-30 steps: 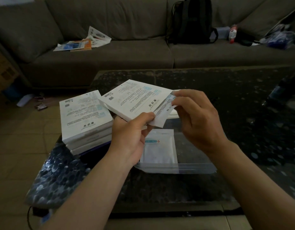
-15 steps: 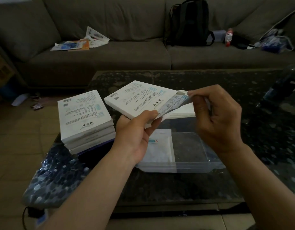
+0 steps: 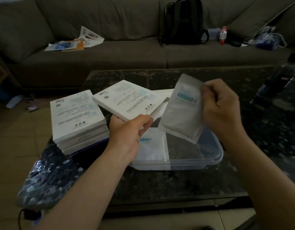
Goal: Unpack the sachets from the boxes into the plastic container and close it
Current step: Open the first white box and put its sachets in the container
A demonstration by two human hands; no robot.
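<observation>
My left hand [image 3: 129, 134] grips a flat white box [image 3: 126, 98] by its near edge, with its end flap open to the right. My right hand [image 3: 221, 110] pinches the top corner of a white sachet [image 3: 182, 112], held clear of the box and hanging above the clear plastic container [image 3: 211, 159]. Another white sachet [image 3: 152, 147] lies flat in the container's left half. A stack of several white boxes [image 3: 77, 117] stands on the table to the left.
The dark speckled table [image 3: 176, 183] carries everything. Bubble wrap [image 3: 47, 176] hangs off its left near corner. Behind is a grey sofa [image 3: 110, 60] with papers [image 3: 73, 42], a black backpack [image 3: 183, 22], a bottle [image 3: 223, 34]. A dark object [image 3: 279, 90] stands at the right.
My right hand opened the box's end flap and drew a sachet fully out to the right; it now hangs over the container. My left hand kept hold of the box.
</observation>
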